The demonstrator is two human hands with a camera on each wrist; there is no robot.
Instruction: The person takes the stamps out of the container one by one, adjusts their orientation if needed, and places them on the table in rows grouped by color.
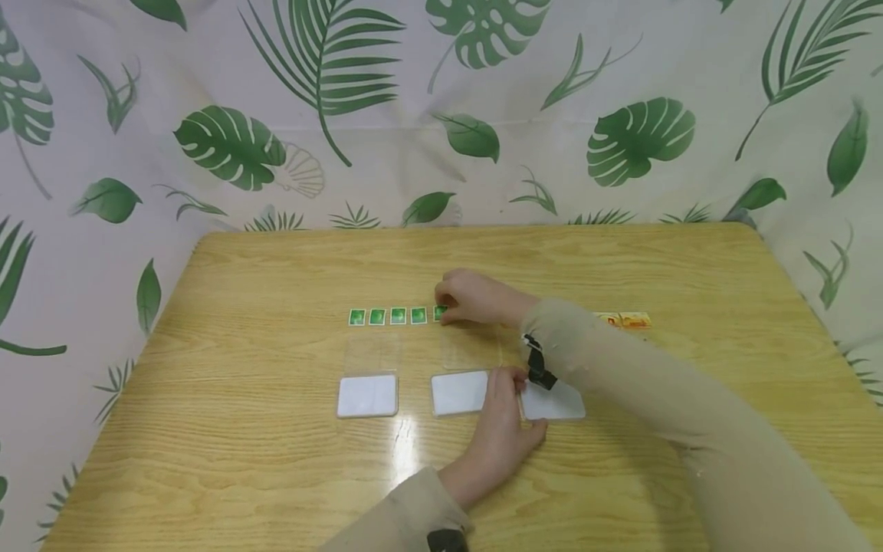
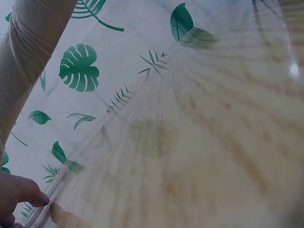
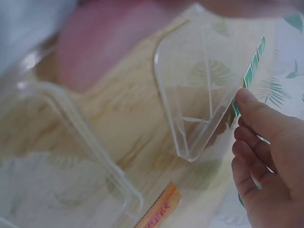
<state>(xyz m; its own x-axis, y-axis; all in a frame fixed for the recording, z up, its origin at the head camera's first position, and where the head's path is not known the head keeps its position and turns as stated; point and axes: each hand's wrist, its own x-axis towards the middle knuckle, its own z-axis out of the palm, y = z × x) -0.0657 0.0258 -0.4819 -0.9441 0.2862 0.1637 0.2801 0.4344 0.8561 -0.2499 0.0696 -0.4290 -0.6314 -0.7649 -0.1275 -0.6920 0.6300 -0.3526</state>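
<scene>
A row of small green stamp-like squares with white edges (image 1: 398, 316) lies across the middle of the table. At its right end my right hand (image 1: 476, 297) pinches one green square (image 1: 440, 313) between thumb and fingers; the right wrist view shows the thumb (image 3: 251, 102) on it. Nearer me stand three shallow clear cases with white inside: a left one (image 1: 368, 396), a middle one (image 1: 458, 392) and a right one (image 1: 555, 402). My left hand (image 1: 502, 429) grips the right case at its left end, fingers at the upper edge, thumb at the lower.
Two clear plastic trays, a left one (image 1: 372, 354) and a right one (image 1: 471, 351), lie between the squares and the white cases. Orange-yellow stamp-like pieces (image 1: 635, 320) lie right of my right forearm, which partly covers them. A leaf-patterned cloth (image 1: 386, 176) hangs behind the wooden table (image 1: 228, 460).
</scene>
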